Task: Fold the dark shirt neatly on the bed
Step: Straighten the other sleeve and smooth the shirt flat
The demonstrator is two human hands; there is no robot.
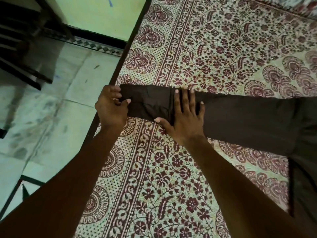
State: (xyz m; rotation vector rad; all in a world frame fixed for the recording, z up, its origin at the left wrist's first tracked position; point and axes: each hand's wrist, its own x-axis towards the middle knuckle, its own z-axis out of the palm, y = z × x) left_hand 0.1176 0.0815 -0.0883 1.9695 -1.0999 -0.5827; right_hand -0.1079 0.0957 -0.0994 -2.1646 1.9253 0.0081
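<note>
So the bed (pixel 171 169) under my hands has a printed cotton sheet, maroon flowers and paisley on cream. It's flat with a bit of tooth, so cloth should stay where I put it instead of sliding. The dark shirt (pixel 248 121) lies across it, running from my left hand out past my right hand to the wide body part off to the right. It's matte brown, thin and totally limp, weighs next to nothing I'd guess, with soft creases near my fingers. Stuff like this won't hold a fold by itself, so it needs pinning and smoothing. My right hand (pixel 183 117) is flat on it with the fingers spread, pressing the cloth into the bed beside a seam or fold line. My left hand (pixel 111 107) has thumb and fingers pinched on the narrow end (pixel 147 103), probably a sleeve but I can't swear to it, right at the bed's edge. I'd say that end hem is the best grip, since it's doubled and a bit firmer. Tiled floor (pixel 42 109) is further left.
</note>
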